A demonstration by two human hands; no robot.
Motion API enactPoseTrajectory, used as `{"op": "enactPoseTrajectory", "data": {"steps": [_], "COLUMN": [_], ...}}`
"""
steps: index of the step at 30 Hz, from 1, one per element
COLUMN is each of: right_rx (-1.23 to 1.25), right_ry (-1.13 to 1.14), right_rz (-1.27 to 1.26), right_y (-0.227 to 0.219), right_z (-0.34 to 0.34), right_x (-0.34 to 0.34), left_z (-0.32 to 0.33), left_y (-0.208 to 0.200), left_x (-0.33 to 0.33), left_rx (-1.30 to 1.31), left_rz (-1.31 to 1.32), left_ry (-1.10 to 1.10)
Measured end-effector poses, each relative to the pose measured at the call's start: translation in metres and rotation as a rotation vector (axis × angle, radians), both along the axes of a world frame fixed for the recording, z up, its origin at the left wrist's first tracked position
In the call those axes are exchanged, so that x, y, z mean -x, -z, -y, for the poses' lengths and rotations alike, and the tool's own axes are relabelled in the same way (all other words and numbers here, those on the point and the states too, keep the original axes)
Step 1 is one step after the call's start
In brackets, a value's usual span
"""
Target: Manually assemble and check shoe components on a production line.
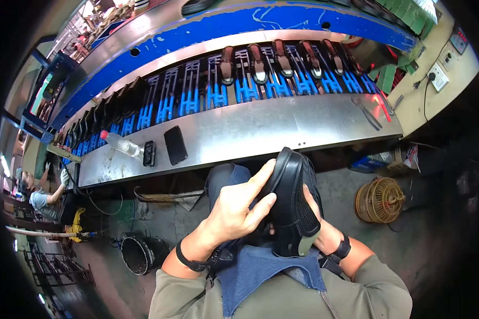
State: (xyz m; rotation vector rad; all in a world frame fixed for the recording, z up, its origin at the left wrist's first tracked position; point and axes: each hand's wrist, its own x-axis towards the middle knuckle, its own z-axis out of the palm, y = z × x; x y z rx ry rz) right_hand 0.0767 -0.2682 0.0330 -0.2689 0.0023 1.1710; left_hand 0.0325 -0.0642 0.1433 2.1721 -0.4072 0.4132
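A black shoe (297, 204), its toe pointing away from me and its sole side turned to the left, is held over my lap. My left hand (237, 207) presses against the sole edge, index finger stretched toward the toe and thumb lower on the side. Its other fingers are curled, partly out of sight. My right hand (322, 226) grips the shoe from the right; most of its fingers are hidden behind the upper. A blue denim cloth (250, 279) covers my lap below the heel.
Ahead runs a metal bench (239, 127) bearing a plastic bottle (123, 144), a phone (175, 145) and tongs (367, 114). Behind it, a blue rack (218, 95) carries several shoes. A bucket (138, 254), a round fan (380, 200) and a gloved co-worker (50, 198) are around.
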Motion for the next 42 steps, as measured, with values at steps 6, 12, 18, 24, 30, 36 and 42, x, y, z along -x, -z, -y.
{"op": "enactPoseTrajectory", "data": {"steps": [6,12,18,24,30,36,42], "right_rx": [-0.016,-0.068,0.039,0.636,0.543,0.616,0.508], "right_ry": [0.020,0.049,0.250,0.354,0.097,0.063,0.244], "right_rz": [-0.050,-0.027,0.324,1.114,1.778,1.773,2.004], "right_y": [0.020,0.008,-0.020,-0.035,-0.064,-0.117,-0.111], "right_z": [0.004,0.000,-0.019,-0.058,-0.027,-0.050,-0.046], "right_x": [-0.001,-0.002,-0.014,-0.011,-0.034,-0.055,-0.049], "left_z": [0.007,0.016,0.025,-0.004,-0.062,-0.038,-0.018], "left_y": [0.008,-0.005,0.002,0.018,0.039,0.049,0.035], "left_x": [-0.005,0.004,0.018,-0.009,0.010,0.023,0.027], "left_rx": [-0.027,-0.125,0.105,0.847,1.306,1.441,0.961], "left_rz": [0.050,0.073,-0.058,-0.112,-0.253,-0.409,-0.160], "left_ry": [-0.013,-0.028,-0.116,-0.369,0.006,0.056,-0.089]}}
